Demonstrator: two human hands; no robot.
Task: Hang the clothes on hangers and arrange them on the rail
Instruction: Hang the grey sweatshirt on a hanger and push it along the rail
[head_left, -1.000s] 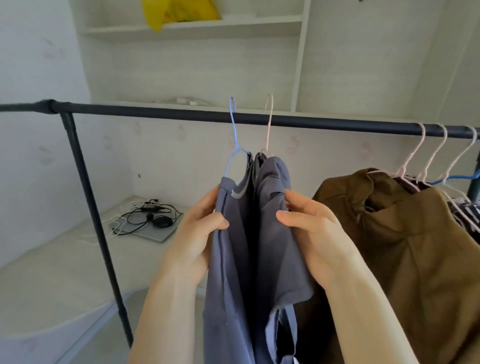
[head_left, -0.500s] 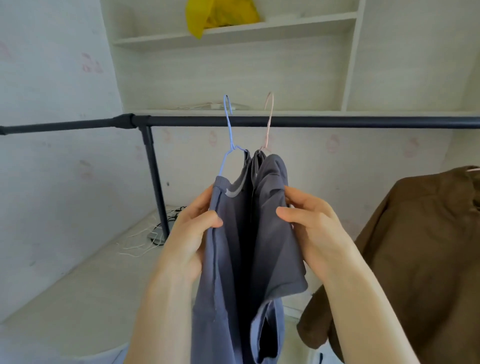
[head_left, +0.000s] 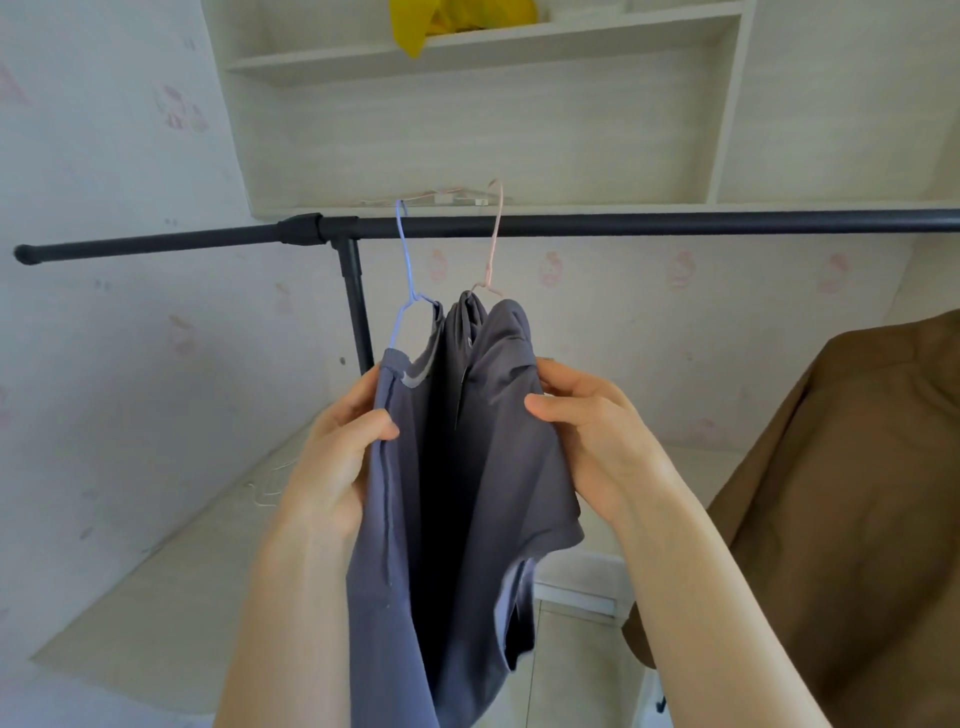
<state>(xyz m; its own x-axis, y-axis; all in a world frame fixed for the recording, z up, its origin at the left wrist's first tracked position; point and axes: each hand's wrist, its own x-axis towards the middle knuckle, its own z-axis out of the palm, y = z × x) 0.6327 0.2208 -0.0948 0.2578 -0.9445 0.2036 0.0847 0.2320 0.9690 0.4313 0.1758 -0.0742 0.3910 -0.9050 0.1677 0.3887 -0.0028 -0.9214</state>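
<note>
Pinching cloth on both sides, you are holding two grey garments that are hanging from the rail (head_left: 675, 224): your left hand (head_left: 337, 457) is gripping the edge of the left shirt (head_left: 395, 519), thumb in front and fingers behind, and your right hand (head_left: 587, 436) is gripping the shoulder of the right shirt (head_left: 509, 441) in the same way.

Judging by this, you are working on the arranging step, since both pieces are already sitting on hangers. The blue hanger (head_left: 405, 275) and the pink hanger (head_left: 493, 244) are both hooking over the rail, close to the upright post (head_left: 356, 306). The next move is probably calling for you to let go without tugging the hooks off, or to slide the two along so they are hanging evenly spaced; thin wire hooks may be slipping easily.

Both shirts are looking soft and limp, bunching at the shoulders and pressing against each other in the middle. A brown jacket (head_left: 841, 519) is hanging well apart to your right, its hanger out of view.
</note>
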